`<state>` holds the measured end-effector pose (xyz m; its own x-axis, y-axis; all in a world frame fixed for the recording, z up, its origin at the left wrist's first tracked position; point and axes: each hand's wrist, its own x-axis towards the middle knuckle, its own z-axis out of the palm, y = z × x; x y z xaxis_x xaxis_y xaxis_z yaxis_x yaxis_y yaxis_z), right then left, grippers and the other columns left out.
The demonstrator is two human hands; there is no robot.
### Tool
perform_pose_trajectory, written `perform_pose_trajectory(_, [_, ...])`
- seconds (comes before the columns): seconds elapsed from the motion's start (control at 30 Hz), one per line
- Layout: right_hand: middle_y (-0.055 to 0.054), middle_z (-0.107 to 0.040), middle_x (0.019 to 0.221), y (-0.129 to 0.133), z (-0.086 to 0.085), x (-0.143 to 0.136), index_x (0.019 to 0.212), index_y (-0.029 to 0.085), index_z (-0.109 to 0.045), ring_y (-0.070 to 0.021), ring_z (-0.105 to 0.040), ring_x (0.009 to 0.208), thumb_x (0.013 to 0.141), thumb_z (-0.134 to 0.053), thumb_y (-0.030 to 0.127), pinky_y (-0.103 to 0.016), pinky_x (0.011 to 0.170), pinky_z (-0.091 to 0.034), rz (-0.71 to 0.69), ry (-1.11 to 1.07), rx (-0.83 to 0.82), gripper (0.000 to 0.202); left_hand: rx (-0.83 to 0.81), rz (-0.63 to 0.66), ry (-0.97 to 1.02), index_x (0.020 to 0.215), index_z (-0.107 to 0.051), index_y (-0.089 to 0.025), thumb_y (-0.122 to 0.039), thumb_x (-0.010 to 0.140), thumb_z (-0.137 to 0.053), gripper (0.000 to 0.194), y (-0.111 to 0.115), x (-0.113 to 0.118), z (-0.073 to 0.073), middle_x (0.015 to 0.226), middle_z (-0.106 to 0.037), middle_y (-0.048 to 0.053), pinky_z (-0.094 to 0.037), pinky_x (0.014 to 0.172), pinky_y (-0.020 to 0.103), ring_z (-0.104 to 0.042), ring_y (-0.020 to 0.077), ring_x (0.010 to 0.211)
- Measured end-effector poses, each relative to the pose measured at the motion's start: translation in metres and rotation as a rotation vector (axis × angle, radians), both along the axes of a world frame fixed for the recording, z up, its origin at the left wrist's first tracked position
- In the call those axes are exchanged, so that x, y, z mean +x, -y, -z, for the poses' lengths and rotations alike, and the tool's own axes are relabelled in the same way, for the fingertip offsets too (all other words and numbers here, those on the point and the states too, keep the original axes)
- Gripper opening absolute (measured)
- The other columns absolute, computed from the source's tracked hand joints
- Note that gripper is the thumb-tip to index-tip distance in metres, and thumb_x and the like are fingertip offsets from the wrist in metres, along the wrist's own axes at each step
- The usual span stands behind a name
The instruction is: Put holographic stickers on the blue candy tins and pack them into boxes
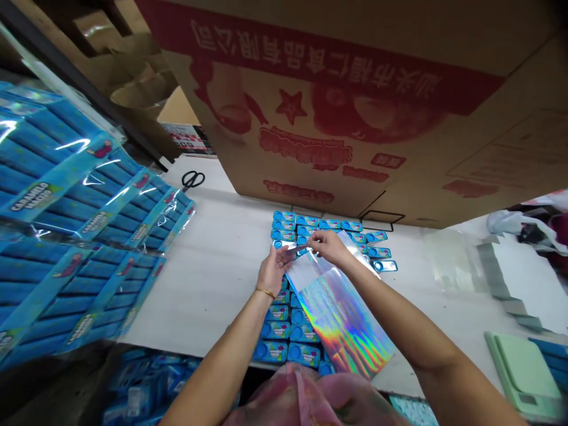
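My left hand [271, 273] is turned palm up over rows of small blue tins [276, 313], its thumb and fingers apart. With bent fingers my right hand [332, 247] pinches a small thin strip [299, 247], whose far end reaches to my left fingertips. Whether the left fingers touch it is too small to tell. Beneath my right hand and forearm, a shiny rainbow sheet [344, 319] with a pale upper part lies slanted across the tins. More tins [384, 253] show beyond the hands, some with a bare silvery side.
A big printed carton [355, 130] stands at the table's back. Wrapped stacks of blue boxes [89, 195] rise at the left, near black scissors [193, 179]. To the right are a clear plastic bag [455, 260], white folded card [530, 278] and a green scale [523, 370].
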<state>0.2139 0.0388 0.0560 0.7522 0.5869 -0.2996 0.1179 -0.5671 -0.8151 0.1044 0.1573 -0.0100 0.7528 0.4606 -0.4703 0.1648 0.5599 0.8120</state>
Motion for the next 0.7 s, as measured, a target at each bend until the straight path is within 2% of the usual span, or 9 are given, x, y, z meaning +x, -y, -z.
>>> perform_pose_trajectory(0.07, [0.004,-0.05,0.051,-0.011,0.017,0.001,0.062,0.016,-0.054,-0.0094,-0.051,0.048,0.067,-0.052,0.023,-0.019,0.042,-0.038,0.108,-0.206,0.103,0.009,-0.107,-0.029,0.008,0.091,-0.06,-0.013,-0.052,0.067,-0.056,0.046,-0.008,-0.002,-0.007,0.082,-0.063,0.007,-0.045,0.068,0.028,-0.059,0.0146,0.074])
perform_pose_trajectory(0.13, [0.004,-0.05,0.051,-0.02,0.03,-0.001,0.061,0.016,-0.054,-0.0094,-0.051,0.046,0.063,-0.056,0.027,-0.018,0.038,-0.035,0.183,-0.323,0.171,0.011,-0.077,-0.078,-0.008,0.087,-0.061,-0.014,-0.039,0.056,-0.069,0.041,-0.018,0.0,-0.006,0.075,-0.063,0.003,-0.044,0.064,0.024,-0.058,0.0104,0.067])
perform_pose_trajectory(0.2, [0.005,-0.05,0.049,-0.031,0.041,-0.002,0.061,0.016,-0.055,-0.0089,-0.048,0.043,0.058,-0.061,0.03,-0.018,0.037,-0.033,0.242,-0.354,0.205,0.015,-0.013,-0.12,-0.043,0.084,-0.062,-0.013,-0.031,0.05,-0.073,0.04,-0.031,0.005,0.001,0.068,-0.061,0.0,-0.042,0.059,0.021,-0.054,0.0069,0.059])
perform_pose_trajectory(0.3, [0.005,-0.051,0.049,-0.054,0.059,0.001,0.058,0.016,-0.057,-0.0085,-0.047,0.045,0.056,-0.063,0.032,-0.019,0.042,-0.034,0.351,-0.215,0.242,0.017,0.125,-0.161,-0.046,0.082,-0.061,-0.012,-0.03,0.051,-0.071,0.037,-0.055,0.021,0.016,0.063,-0.059,-0.001,-0.041,0.056,0.02,-0.051,0.0058,0.054])
perform_pose_trajectory(0.43, [0.002,-0.056,0.055,-0.089,0.08,0.015,0.057,0.017,-0.06,-0.0112,-0.051,0.054,0.063,-0.058,0.031,-0.021,0.052,-0.036,0.468,0.047,0.182,0.015,0.348,-0.165,0.011,0.088,-0.058,-0.012,-0.027,0.051,-0.069,0.041,-0.092,0.056,0.034,0.06,-0.058,-0.002,-0.042,0.062,0.024,-0.054,0.0091,0.057])
perform_pose_trajectory(0.57, [-0.001,-0.061,0.062,-0.11,0.091,0.032,0.062,0.017,-0.063,-0.0138,-0.053,0.06,0.069,-0.054,0.03,-0.023,0.057,-0.036,0.478,0.238,0.012,0.017,0.456,-0.116,-0.031,0.09,-0.055,-0.013,-0.025,0.051,-0.068,0.043,-0.119,0.089,0.047,0.059,-0.058,-0.002,-0.042,0.065,0.027,-0.056,0.0114,0.058])
perform_pose_trajectory(0.7, [-0.003,-0.063,0.069,-0.116,0.098,0.043,0.066,0.018,-0.065,-0.0143,-0.055,0.065,0.071,-0.053,0.03,-0.023,0.061,-0.037,0.462,0.319,-0.098,0.018,0.505,-0.096,-0.066,0.088,-0.054,-0.013,-0.02,0.052,-0.065,0.038,-0.128,0.106,0.058,0.058,-0.057,-0.003,-0.042,0.065,0.026,-0.056,0.0116,0.058])
